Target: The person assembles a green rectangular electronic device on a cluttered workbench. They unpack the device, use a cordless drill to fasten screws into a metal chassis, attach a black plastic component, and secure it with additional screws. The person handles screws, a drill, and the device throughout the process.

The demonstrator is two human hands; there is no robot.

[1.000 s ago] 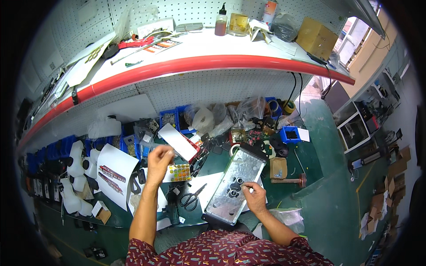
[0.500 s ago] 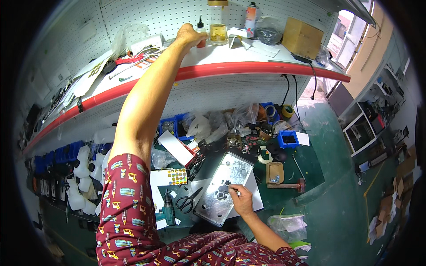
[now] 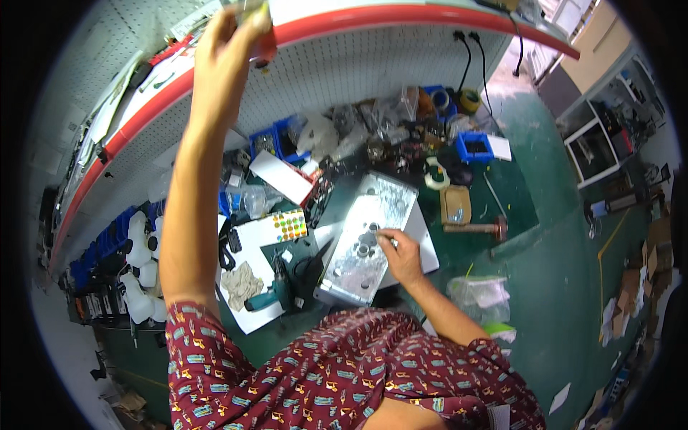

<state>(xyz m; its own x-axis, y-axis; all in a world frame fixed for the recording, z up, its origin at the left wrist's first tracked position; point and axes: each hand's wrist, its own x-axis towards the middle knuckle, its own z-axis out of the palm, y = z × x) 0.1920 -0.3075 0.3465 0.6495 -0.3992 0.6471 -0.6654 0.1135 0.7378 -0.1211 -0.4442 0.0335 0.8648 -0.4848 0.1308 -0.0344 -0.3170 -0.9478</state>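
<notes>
While we look down through the head view, our left hand [image 3: 226, 54] is raised in front of the shelf's red front edge [image 3: 373, 20], its fingers curled around a red bottle [image 3: 266, 47], which is blurred and partly hidden. Our right hand [image 3: 405, 259] rests low over the metal tray [image 3: 347, 276], thumb and fingertips pressed together just beside a dark round fitting [image 3: 362, 250]; we cannot tell whether they pinch anything small.

The metal tray lies aslant at the middle of the tabletop's front edge, partly over a white sheet [image 3: 428, 247]. To its left, near that same edge, we see dark scissors [image 3: 309, 268], a green drill [image 3: 282, 288] and a crumpled cloth [image 3: 242, 286], with a sheet of coloured round stickers [image 3: 289, 225] behind them. Toward the tabletop's right edge lie a hammer [image 3: 479, 228] and an open cardboard box [image 3: 456, 205]; a blue bin [image 3: 474, 147] stands near the back right corner.
</notes>
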